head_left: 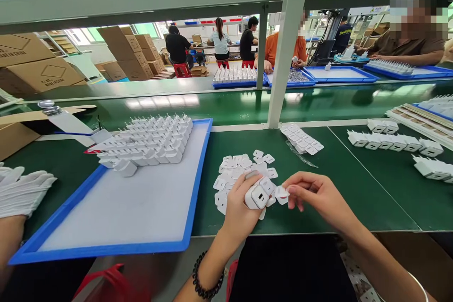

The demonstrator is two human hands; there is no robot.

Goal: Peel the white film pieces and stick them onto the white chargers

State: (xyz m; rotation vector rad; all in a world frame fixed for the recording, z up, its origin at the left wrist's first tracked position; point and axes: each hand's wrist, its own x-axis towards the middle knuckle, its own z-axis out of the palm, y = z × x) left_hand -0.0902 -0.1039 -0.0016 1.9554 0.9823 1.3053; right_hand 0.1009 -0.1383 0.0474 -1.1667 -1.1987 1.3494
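Note:
My left hand (pixel 238 210) is wrapped round white charger bodies (pixel 257 196), whose port ends face me. Just to the right, my right hand (pixel 311 191) pinches a small white cover piece (pixel 282 195) between thumb and fingertips, close beside the chargers. Beneath and behind my left hand lies a loose pile of flat white covers (pixel 230 170) with small slots. A blue-rimmed tray (pixel 189 212) on the left holds rows of white chargers (pixel 155 137) with their pins up, at its far part.
Stacked covers (pixel 302 139) lie beyond my right hand. Rows of chargers (pixel 392 141) stand at the right. A metal post (pixel 283 56) rises from the table's back edge. A co-worker's gloved hand (pixel 24 191) rests at the far left. Other people sit beyond the green belt (pixel 212 106).

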